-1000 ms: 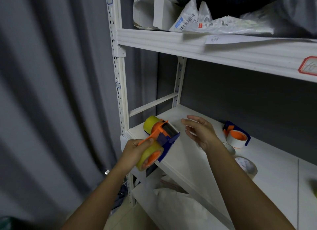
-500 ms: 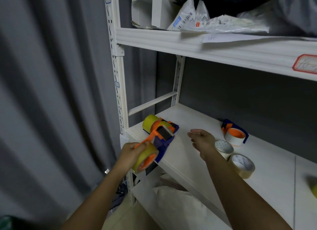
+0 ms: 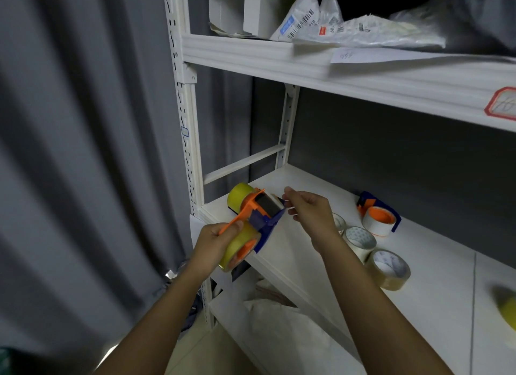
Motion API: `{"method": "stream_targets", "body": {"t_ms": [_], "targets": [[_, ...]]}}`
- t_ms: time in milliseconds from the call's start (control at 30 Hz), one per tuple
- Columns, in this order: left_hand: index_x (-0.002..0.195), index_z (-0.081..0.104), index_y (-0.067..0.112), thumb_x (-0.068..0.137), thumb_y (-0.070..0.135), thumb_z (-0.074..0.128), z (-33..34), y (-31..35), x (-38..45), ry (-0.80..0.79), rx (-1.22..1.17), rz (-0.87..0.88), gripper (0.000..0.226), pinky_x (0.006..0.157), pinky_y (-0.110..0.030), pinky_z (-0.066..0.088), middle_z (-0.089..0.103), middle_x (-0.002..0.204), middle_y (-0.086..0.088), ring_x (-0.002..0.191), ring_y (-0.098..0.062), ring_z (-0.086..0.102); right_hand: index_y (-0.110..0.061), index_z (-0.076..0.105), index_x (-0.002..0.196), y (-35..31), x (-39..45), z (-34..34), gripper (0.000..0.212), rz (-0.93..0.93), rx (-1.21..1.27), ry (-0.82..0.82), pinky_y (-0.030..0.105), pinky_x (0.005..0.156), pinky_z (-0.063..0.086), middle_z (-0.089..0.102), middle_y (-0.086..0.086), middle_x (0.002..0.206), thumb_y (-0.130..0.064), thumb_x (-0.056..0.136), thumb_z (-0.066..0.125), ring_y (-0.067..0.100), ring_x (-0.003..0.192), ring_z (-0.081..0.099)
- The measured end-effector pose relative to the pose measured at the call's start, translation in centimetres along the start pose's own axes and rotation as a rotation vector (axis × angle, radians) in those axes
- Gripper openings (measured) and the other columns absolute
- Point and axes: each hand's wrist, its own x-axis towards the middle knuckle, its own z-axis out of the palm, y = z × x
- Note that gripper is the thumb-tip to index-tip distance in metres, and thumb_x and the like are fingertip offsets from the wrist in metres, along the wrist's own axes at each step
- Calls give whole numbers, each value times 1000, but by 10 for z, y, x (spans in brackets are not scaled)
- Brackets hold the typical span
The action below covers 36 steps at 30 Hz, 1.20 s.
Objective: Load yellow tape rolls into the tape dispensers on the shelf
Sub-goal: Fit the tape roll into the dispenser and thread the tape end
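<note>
Stood before a white shelf (image 3: 321, 251), middle board bare toward the front edge. Upper shelf (image 3: 279, 59) loaded with bags and a box, not part of this step.

Held over the board's left front corner: orange-and-blue tape dispenser (image 3: 261, 215), yellow tape roll (image 3: 237, 249) seated at its near end. Long axis ran near-left to far-right, roll end toward the body, roller and blade end pointed up and away toward the shelf's back wall. Left hand (image 3: 216, 242) was wrapped round the roll end and orange handle, thumb on top, clamped on the dispenser.

A 2nd yellow roll (image 3: 240, 197) seen just behind the dispenser at the shelf's left edge; whether loose or in another dispenser, cannot tell.

Right hand (image 3: 310, 211) sat immediately right of the dispenser's far end, fingertips (image 3: 287, 193) bent toward the roller, apparently pinching at the tape's free end; tape itself too faint to confirm, so grip cannot be told. Nearer hand to the blade end: right.

Judged step: threading tape across the roller, pull likely along the long axis, away from the roll.

Further right on the board: 1 more dispenser (image 3: 377, 218) with a white roll, and 3 pale rolls (image 3: 389, 268) lying flat, well apart from both hands.
</note>
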Motion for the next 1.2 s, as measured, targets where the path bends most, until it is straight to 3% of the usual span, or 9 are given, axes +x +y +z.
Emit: {"method": "stream_targets", "body": {"t_ms": [200, 367, 467, 600, 700, 867, 1200], "targets": [[75, 68, 14, 90, 28, 59, 1, -3, 6, -5, -2, -6, 22, 59, -23, 56, 72, 71, 0, 64, -13, 69, -24, 69, 63, 1, 3, 6, 27, 13, -15, -28, 22, 64, 47, 65, -4, 64, -29, 89, 62, 11, 68, 58], [82, 66, -2, 90, 28, 59, 0, -5, 12, -9, 11, 2, 32, 61, -27, 56, 70, 82, -21, 68, -22, 67, -23, 70, 65, -2, 6, 8, 27, 53, 22, -60, 19, 64, 49, 67, -6, 66, -39, 87, 63, 7, 67, 60], [86, 65, -9, 90, 26, 59, -1, -5, 13, -11, 24, 19, 36, 60, -27, 56, 68, 83, -26, 65, -21, 67, -25, 68, 65, -2, 8, 8, 22, 42, -1, -75, 17, 61, 49, 66, -6, 68, -33, 86, 65, 8, 67, 59], [82, 66, -7, 90, 25, 59, -1, -7, 14, -9, 21, 12, 34, 55, -24, 55, 70, 71, -14, 60, -19, 67, -23, 70, 69, -5, 11, 7, 18, -7, 44, -55, 7, 51, 46, 66, -9, 69, -21, 87, 65, -1, 60, 61], [79, 68, 2, 90, 26, 59, -1, -7, 15, -14, 35, 15, 28, 57, -23, 56, 71, 73, -11, 63, -17, 68, -23, 71, 70, -8, 14, 5, 17, -36, 86, -38, 5, 50, 45, 67, -13, 67, -15, 85, 67, -8, 57, 60], [81, 67, -4, 90, 26, 59, 0, -7, 16, -10, 24, 17, 32, 59, -28, 56, 69, 79, -22, 66, -24, 67, -18, 73, 79, -16, 20, 0, 9, -29, 91, -95, 8, 55, 48, 70, -9, 78, -12, 83, 68, -3, 64, 63], [68, 65, 5, 88, 26, 61, 0, -3, 16, -8, -27, 37, 30, 55, -24, 55, 68, 67, -13, 60, -20, 66, -13, 71, 86, -18, 22, -4, 7, 105, 130, -157, 16, 60, 53, 69, 4, 86, -19, 84, 68, 9, 73, 62]]}}
